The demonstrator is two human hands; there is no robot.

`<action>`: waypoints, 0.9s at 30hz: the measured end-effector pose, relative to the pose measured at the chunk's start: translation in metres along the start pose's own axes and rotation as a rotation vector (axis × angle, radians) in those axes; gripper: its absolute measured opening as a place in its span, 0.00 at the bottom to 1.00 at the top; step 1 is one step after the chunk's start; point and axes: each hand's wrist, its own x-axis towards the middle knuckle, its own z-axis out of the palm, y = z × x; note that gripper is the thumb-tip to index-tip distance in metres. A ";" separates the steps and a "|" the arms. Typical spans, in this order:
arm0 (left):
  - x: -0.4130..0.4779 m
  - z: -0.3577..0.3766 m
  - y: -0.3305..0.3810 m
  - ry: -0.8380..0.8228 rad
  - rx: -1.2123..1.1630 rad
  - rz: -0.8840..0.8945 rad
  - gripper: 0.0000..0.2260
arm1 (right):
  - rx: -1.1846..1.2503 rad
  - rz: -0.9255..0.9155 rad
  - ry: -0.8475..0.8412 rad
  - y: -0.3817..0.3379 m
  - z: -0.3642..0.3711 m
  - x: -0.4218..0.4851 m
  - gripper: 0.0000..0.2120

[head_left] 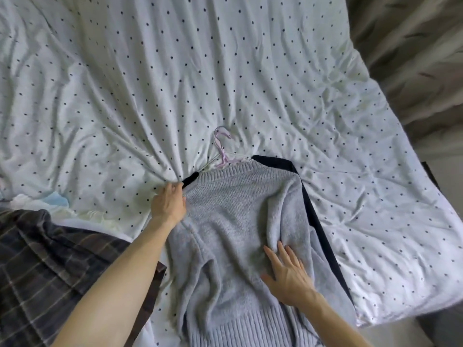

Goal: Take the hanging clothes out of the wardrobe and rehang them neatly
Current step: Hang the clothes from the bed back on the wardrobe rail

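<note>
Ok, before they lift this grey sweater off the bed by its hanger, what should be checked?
1. Hook of pink hanger clear of grey sweater neck: ok.
2. Hanger arms seated in both shoulders: cannot tell, covered.
3. Sweater smooth: not ok, bunched folds near right hand.
4. Grip of left hand on sweater's shoulder: ok.
5. Whether dark garment underneath shares this hanger: cannot tell.

Soft cloth, one plastic piece

The grey sweater [240, 221] is fuzzy matt knit with ribbed edges; its hanger [221, 149] is glossy pale plastic; the dotted bedsheet [175, 71] is smooth, creased cloth.
</note>
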 end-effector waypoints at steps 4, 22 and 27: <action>-0.005 -0.008 0.002 -0.036 -0.138 -0.005 0.13 | 0.077 0.017 0.008 -0.004 -0.013 -0.005 0.36; -0.300 -0.031 0.113 -0.039 -0.347 0.309 0.08 | 0.806 -0.032 0.244 -0.051 -0.033 -0.138 0.21; -0.376 -0.023 0.157 -0.169 -0.270 0.404 0.09 | 0.893 0.016 0.364 0.003 0.004 -0.186 0.11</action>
